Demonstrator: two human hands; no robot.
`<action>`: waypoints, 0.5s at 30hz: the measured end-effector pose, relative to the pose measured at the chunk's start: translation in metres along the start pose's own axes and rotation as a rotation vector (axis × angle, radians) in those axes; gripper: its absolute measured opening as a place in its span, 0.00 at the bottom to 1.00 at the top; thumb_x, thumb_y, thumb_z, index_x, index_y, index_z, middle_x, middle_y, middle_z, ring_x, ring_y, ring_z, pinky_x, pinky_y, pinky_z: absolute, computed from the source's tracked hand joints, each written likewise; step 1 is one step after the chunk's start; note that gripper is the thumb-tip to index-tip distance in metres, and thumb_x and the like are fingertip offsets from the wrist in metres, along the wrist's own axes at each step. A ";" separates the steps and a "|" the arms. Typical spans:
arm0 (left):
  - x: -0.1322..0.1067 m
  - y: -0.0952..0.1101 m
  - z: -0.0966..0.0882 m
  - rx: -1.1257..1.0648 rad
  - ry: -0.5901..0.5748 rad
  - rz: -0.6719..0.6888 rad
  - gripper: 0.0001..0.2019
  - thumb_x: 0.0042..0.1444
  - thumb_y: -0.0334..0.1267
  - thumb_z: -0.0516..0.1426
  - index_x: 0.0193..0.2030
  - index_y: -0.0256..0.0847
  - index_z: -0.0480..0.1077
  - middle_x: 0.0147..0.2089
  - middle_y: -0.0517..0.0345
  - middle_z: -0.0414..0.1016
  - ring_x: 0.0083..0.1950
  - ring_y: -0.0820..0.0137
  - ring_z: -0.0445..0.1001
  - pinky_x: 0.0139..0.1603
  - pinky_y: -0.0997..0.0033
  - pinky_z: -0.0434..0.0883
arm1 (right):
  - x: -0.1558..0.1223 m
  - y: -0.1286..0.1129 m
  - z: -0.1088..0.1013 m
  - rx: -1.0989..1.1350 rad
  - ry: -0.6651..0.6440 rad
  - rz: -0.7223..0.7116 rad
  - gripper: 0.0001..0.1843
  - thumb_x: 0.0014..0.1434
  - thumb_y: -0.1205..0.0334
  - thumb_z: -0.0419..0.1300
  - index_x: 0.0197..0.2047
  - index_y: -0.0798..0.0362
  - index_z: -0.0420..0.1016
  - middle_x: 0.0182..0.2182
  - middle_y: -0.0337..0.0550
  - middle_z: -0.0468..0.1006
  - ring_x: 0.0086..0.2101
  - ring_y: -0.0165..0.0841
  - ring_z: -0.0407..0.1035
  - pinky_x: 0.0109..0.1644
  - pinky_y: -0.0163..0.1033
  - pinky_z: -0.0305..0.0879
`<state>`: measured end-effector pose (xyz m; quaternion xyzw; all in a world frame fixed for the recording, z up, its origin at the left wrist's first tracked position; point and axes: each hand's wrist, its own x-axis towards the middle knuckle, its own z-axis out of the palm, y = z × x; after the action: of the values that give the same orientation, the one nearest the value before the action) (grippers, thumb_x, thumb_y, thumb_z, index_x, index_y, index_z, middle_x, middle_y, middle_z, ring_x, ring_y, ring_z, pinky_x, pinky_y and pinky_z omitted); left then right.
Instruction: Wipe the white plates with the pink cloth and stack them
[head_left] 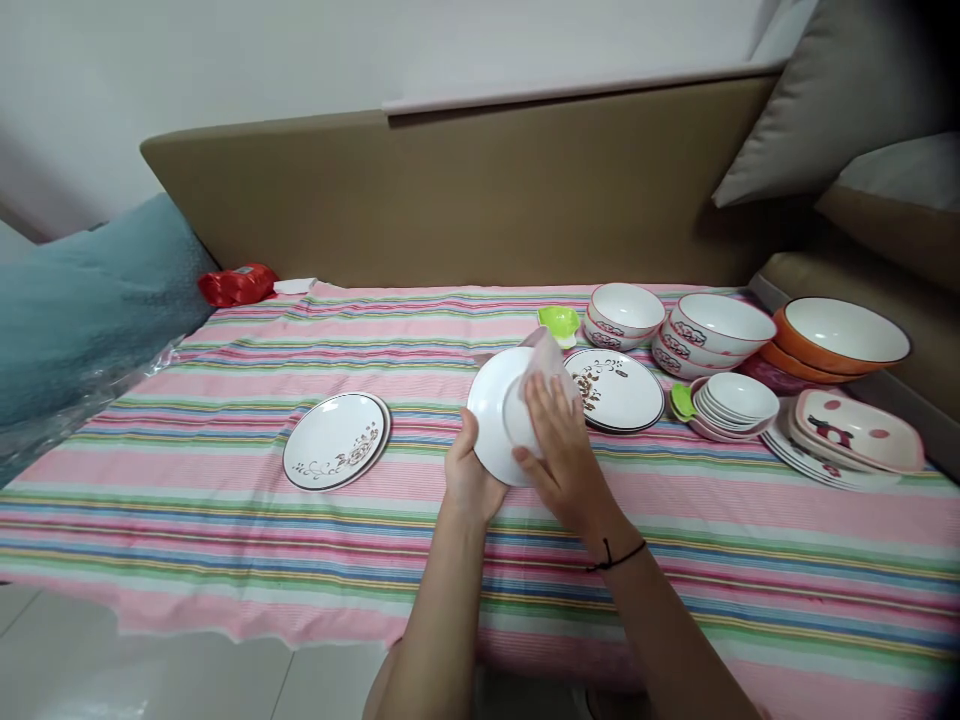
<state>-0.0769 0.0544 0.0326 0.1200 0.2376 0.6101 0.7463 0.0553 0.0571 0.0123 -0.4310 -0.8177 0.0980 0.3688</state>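
A white plate (491,415) is tilted up in front of me, with its plain underside and foot ring facing the camera. My left hand (474,470) grips its lower left edge, thumb on the near face. Against the plate's right side my right hand (559,440) presses a thin, pale pinkish cloth (547,358), fingers laid over it. Just behind, a stack of white plates with a brown flower print (619,390) lies on the striped cloth. To the left lies another small stack of flowered plates (337,440).
A green leaf-shaped dish (559,322), white bowls with red rims (626,305), orange bowls (844,335), small white bowls (739,400) and squarish dishes (859,430) stand at the right. A red package (238,285) lies back left, near a blue cushion (105,290).
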 end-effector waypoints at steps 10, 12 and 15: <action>0.005 0.015 -0.008 -0.142 0.063 0.062 0.35 0.61 0.58 0.43 0.68 0.36 0.54 0.62 0.41 0.68 0.66 0.52 0.60 0.69 0.48 0.51 | -0.017 0.022 -0.006 0.137 0.095 -0.361 0.28 0.64 0.69 0.55 0.66 0.45 0.59 0.58 0.40 0.70 0.62 0.34 0.57 0.64 0.46 0.61; 0.007 0.015 -0.010 -0.158 0.053 0.068 0.35 0.61 0.58 0.43 0.69 0.37 0.51 0.64 0.42 0.64 0.68 0.52 0.57 0.69 0.46 0.49 | -0.018 0.024 -0.007 0.152 0.153 -0.340 0.26 0.65 0.71 0.52 0.64 0.46 0.62 0.58 0.41 0.70 0.62 0.35 0.58 0.62 0.45 0.63; 0.009 0.020 -0.018 -0.174 0.046 0.146 0.33 0.63 0.56 0.42 0.70 0.41 0.48 0.67 0.45 0.60 0.70 0.54 0.53 0.70 0.45 0.44 | -0.020 0.026 -0.014 0.153 0.241 -0.185 0.21 0.65 0.70 0.49 0.58 0.48 0.71 0.54 0.42 0.75 0.56 0.36 0.66 0.58 0.43 0.66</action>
<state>-0.1018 0.0659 0.0243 0.0576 0.1915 0.6839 0.7017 0.0882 0.0551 -0.0004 -0.3334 -0.7940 0.0732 0.5032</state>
